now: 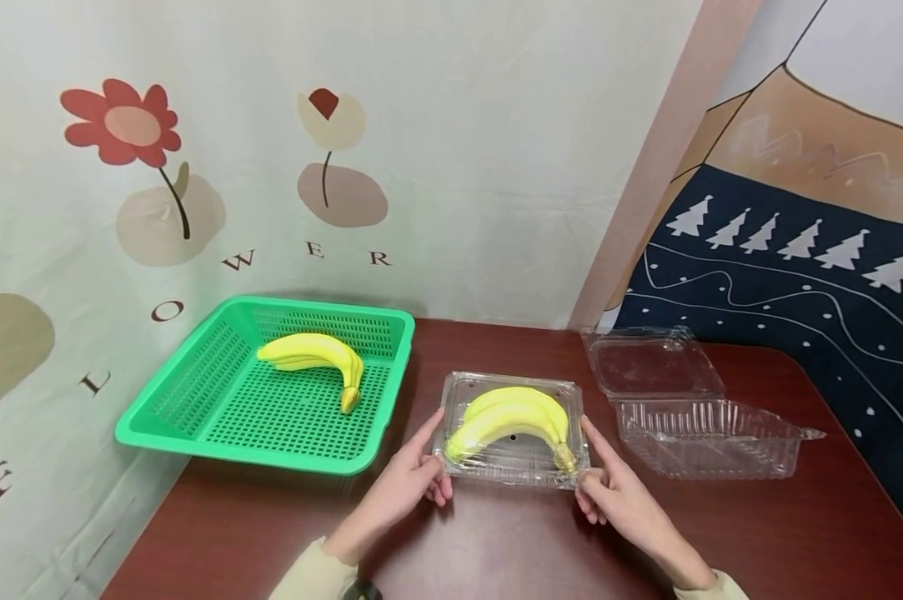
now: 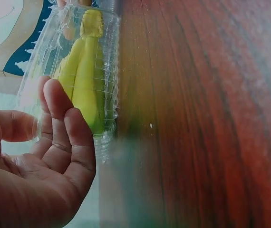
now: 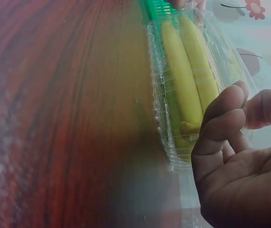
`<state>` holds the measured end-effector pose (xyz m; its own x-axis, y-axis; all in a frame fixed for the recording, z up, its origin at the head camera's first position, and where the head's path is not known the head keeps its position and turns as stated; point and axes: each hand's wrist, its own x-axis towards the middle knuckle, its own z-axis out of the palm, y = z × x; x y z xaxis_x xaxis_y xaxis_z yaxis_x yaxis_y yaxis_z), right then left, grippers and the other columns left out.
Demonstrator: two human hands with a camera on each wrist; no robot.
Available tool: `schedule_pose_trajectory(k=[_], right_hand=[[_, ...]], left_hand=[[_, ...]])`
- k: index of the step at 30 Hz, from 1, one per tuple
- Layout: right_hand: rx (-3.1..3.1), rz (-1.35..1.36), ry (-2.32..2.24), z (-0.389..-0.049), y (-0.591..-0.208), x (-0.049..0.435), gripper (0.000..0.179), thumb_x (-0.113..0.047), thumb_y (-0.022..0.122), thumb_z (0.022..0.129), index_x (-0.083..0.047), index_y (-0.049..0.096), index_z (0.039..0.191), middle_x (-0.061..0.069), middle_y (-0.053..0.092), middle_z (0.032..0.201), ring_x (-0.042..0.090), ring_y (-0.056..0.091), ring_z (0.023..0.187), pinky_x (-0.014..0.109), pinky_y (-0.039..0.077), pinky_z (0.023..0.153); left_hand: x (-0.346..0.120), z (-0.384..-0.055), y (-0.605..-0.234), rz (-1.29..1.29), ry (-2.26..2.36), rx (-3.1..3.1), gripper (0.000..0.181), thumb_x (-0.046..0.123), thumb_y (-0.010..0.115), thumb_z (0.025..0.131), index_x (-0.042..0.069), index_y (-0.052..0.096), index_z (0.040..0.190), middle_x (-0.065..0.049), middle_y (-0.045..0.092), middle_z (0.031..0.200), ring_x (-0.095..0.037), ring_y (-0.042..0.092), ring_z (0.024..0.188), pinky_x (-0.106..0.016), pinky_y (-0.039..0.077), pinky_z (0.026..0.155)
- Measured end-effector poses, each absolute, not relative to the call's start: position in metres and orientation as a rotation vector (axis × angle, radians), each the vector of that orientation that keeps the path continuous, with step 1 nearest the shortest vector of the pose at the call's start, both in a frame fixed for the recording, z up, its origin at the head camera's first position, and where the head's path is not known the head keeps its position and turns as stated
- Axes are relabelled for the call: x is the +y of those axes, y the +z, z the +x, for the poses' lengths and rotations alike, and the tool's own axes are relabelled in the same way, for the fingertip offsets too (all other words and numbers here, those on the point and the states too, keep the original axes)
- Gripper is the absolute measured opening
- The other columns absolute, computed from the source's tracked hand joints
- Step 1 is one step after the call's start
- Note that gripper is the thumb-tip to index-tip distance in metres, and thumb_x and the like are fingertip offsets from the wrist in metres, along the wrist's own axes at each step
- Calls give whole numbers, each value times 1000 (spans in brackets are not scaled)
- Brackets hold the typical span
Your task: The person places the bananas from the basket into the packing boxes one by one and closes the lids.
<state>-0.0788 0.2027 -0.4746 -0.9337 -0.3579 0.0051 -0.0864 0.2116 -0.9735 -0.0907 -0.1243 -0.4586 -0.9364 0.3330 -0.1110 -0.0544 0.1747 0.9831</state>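
A clear plastic clamshell box [image 1: 513,475] sits on the table with its lid down over a bunch of yellow bananas [image 1: 507,421]. My left hand [image 1: 409,483] holds the box's left edge, index finger along the side and thumb at the near corner. On the opposite edge, my right hand [image 1: 624,500] holds it in the same way. The left wrist view shows the left thumb [image 2: 19,126] against the clear plastic, the other fingers bent beside the box. In the right wrist view, the right thumb and fingers [image 3: 226,126] come together at the box's edge.
A green perforated basket [image 1: 379,433] stands at the left with another bunch of bananas [image 1: 312,350] in it. To the right lies a second clear clamshell box [image 1: 709,442], its lid [image 1: 654,364] folded back. A printed curtain [image 1: 496,167] hangs behind the brown table [image 1: 511,550].
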Motion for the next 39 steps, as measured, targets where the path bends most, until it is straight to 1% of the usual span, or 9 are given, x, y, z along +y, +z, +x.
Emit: schedule_pose_trajectory(k=[11, 21, 28, 34, 39], right_hand=[[2240, -481, -1826, -80, -475, 204, 84, 10, 48, 96, -3, 2, 165, -2, 57, 63, 6, 52, 50, 28, 44, 40], [2229, -496, -1811, -79, -475, 206, 84, 10, 48, 96, -2, 1, 165, -3, 56, 64, 5, 51, 51, 30, 42, 39], [2228, -524, -1794, -79, -474, 207, 85, 11, 47, 95, -1, 0, 165, -3, 56, 64, 5, 51, 51, 25, 43, 42], [2251, -456, -1784, -79, -473, 204, 85, 9, 48, 96, -6, 2, 166, -1, 57, 64, 8, 53, 52, 26, 46, 44], [2272, -395, -1772, -80, -472, 202, 84, 9, 45, 97, -9, 4, 167, 6, 63, 67, 15, 61, 56, 30, 53, 50]], left_hand=[[-124, -91, -459, 258, 1841, 2139, 77, -8, 45, 97, 8, 16, 166, -11, 64, 67, -17, 60, 59, -27, 56, 59], [-124, -89, -458, 266, 1820, 2156, 76, -7, 47, 98, 9, 18, 166, -11, 64, 66, -18, 60, 58, -28, 56, 58], [-125, -89, -458, 281, 1799, 2183, 75, -6, 48, 98, 8, 19, 166, -11, 64, 65, -17, 60, 57, -29, 56, 57], [-125, -89, -458, 269, 1812, 2188, 76, -6, 49, 98, 9, 20, 166, -13, 66, 67, -21, 62, 58, -31, 58, 60], [-125, -89, -458, 240, 1803, 2209, 76, -3, 49, 99, 13, 19, 167, -15, 71, 74, -26, 70, 68, -37, 60, 64]])
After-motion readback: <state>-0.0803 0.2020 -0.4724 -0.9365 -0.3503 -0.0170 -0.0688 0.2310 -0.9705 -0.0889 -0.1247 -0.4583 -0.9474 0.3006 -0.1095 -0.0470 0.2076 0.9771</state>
